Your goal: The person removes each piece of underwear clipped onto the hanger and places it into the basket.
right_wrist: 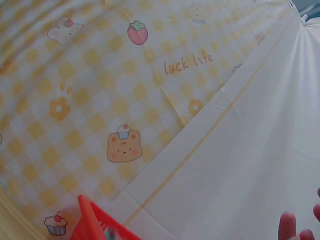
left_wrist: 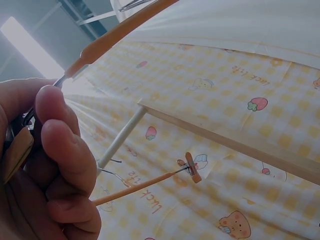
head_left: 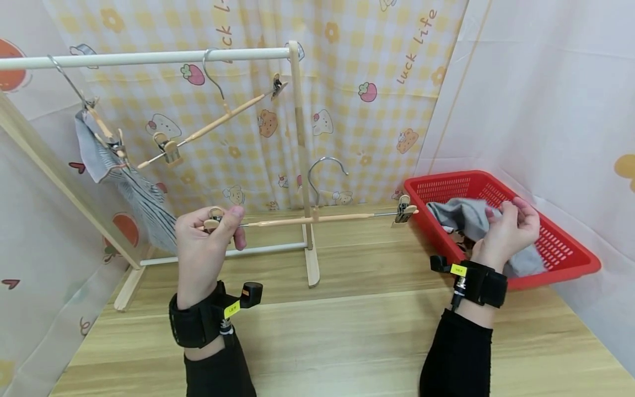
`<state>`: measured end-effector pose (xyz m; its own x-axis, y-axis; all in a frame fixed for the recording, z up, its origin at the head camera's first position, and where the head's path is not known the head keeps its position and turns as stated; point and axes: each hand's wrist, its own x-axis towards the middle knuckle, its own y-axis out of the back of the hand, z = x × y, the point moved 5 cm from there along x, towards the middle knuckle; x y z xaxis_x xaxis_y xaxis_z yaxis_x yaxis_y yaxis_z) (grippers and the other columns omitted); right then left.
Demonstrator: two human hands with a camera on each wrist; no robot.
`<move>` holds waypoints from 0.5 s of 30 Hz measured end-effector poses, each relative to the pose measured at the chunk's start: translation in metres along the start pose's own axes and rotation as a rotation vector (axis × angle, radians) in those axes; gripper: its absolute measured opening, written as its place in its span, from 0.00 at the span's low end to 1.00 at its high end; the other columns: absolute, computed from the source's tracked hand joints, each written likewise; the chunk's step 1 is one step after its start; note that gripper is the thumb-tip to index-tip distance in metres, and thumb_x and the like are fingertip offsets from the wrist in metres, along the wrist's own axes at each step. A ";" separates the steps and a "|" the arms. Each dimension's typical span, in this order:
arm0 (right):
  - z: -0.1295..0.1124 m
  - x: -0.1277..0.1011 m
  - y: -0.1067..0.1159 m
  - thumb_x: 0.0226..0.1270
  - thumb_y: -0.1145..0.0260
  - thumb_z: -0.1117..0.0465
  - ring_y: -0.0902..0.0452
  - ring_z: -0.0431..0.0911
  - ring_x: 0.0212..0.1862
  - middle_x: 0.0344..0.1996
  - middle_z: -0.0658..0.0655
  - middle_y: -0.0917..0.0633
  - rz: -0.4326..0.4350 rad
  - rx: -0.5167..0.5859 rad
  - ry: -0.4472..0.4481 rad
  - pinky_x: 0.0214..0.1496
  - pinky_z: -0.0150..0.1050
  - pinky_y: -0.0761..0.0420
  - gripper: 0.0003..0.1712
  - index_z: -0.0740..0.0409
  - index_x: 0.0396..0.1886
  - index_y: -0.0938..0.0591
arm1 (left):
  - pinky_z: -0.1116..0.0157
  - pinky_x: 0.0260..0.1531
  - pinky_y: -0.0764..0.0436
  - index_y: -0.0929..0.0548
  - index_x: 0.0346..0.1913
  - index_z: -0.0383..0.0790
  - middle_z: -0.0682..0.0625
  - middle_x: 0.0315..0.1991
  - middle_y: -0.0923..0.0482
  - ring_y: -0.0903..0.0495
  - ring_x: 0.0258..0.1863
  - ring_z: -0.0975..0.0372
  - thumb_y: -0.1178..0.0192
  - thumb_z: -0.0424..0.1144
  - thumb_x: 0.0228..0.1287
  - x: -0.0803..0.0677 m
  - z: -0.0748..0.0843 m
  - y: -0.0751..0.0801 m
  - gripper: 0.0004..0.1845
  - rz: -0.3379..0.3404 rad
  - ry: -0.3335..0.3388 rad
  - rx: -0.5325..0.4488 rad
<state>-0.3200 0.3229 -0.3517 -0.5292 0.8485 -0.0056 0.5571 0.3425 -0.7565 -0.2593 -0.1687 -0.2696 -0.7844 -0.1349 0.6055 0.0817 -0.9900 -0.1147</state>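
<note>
My left hand (head_left: 210, 237) grips the left clip end of a wooden clip hanger (head_left: 317, 218), held level above the table; its metal hook (head_left: 324, 168) points up. In the left wrist view my fingers (left_wrist: 60, 150) curl round that clip and the hanger bar (left_wrist: 120, 32) runs up and away. My right hand (head_left: 508, 229) holds a grey cloth (head_left: 463, 218) over the red basket (head_left: 570, 248). Only fingertips (right_wrist: 287, 225) show in the right wrist view.
A small wooden rack with a white rail (head_left: 149, 57) stands at the back. On it hang an empty clip hanger (head_left: 218, 121) and another hanger (head_left: 106, 132) carrying a grey striped cloth (head_left: 134, 193). Patterned curtains close in behind and at both sides.
</note>
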 end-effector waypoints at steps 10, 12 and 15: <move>0.003 -0.034 -0.034 0.71 0.35 0.62 0.22 0.49 0.28 0.32 0.61 0.18 -0.320 -0.136 0.014 0.32 0.33 0.18 0.11 0.68 0.40 0.16 | 0.66 0.08 0.57 0.25 0.17 0.27 0.43 0.12 0.26 0.48 0.03 0.61 0.37 0.29 0.67 0.001 -0.001 -0.001 0.19 -0.012 -0.014 0.001; 0.002 -0.044 -0.043 0.72 0.36 0.61 0.22 0.48 0.29 0.31 0.62 0.18 -0.410 -0.173 0.025 0.33 0.33 0.18 0.12 0.69 0.41 0.17 | 0.66 0.08 0.57 0.26 0.16 0.27 0.43 0.12 0.26 0.46 0.03 0.61 0.37 0.29 0.67 0.001 -0.001 -0.001 0.20 -0.015 -0.021 -0.005; 0.001 -0.059 -0.056 0.74 0.38 0.60 0.21 0.49 0.29 0.31 0.62 0.18 -0.547 -0.217 0.043 0.35 0.34 0.18 0.15 0.72 0.42 0.18 | 0.66 0.08 0.57 0.26 0.16 0.27 0.44 0.12 0.26 0.41 0.05 0.61 0.37 0.29 0.67 0.002 -0.001 -0.001 0.20 -0.019 -0.027 -0.006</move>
<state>-0.3204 0.2532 -0.3095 -0.7526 0.5393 0.3777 0.3311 0.8058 -0.4909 -0.2615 -0.1675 -0.2692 -0.7689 -0.1167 0.6287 0.0625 -0.9922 -0.1077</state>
